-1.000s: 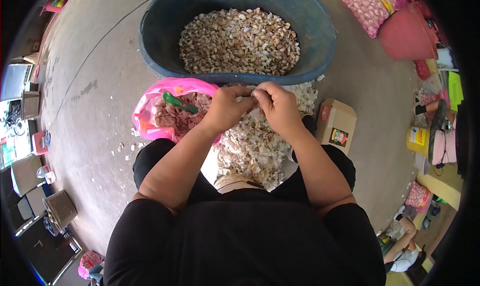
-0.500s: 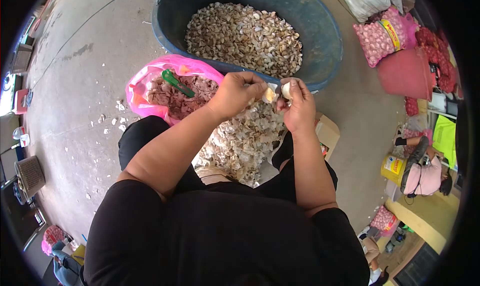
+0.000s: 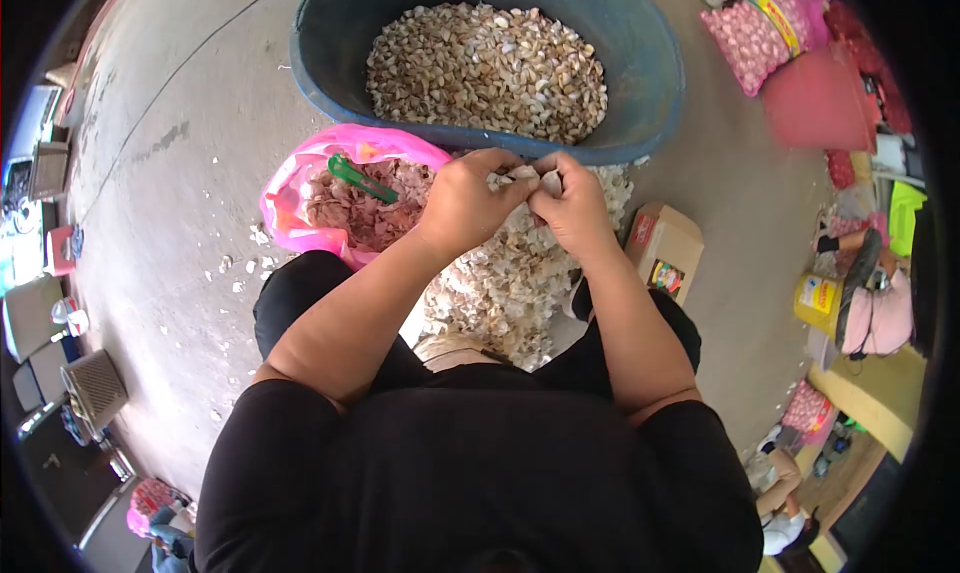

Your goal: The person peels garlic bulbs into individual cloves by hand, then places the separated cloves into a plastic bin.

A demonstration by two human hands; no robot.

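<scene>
My left hand [image 3: 468, 205] and my right hand [image 3: 575, 211] meet over a heap of pale garlic skins [image 3: 505, 298] between my knees. Both are closed, thumbs against forefingers. Whitish garlic pieces [image 3: 522, 176] show at the fingertips of my left hand. A pale piece of garlic [image 3: 551, 184] is pinched in my right hand, partly hidden by its fingers. Just beyond, a blue tub [image 3: 335, 78] holds many loose garlic cloves [image 3: 490, 68]. Left of my hands, a pink plastic bag [image 3: 285, 198] contains reddish skins, with a green-handled tool [image 3: 362, 180] lying on them.
A cardboard box [image 3: 668, 238] stands by my right knee. Farther right are a pink net sack of garlic [image 3: 740, 48], a red tub [image 3: 815, 98], a yellow bucket [image 3: 820, 298] and a seated person [image 3: 878, 318]. A crate [image 3: 95, 388] sits at far left. Skin scraps litter the concrete floor.
My hands have come closer together, so the garlic pieces now nearly touch. The white garlic in my right hand is more covered by fingers. The view has shifted, showing more of the cardboard box.
</scene>
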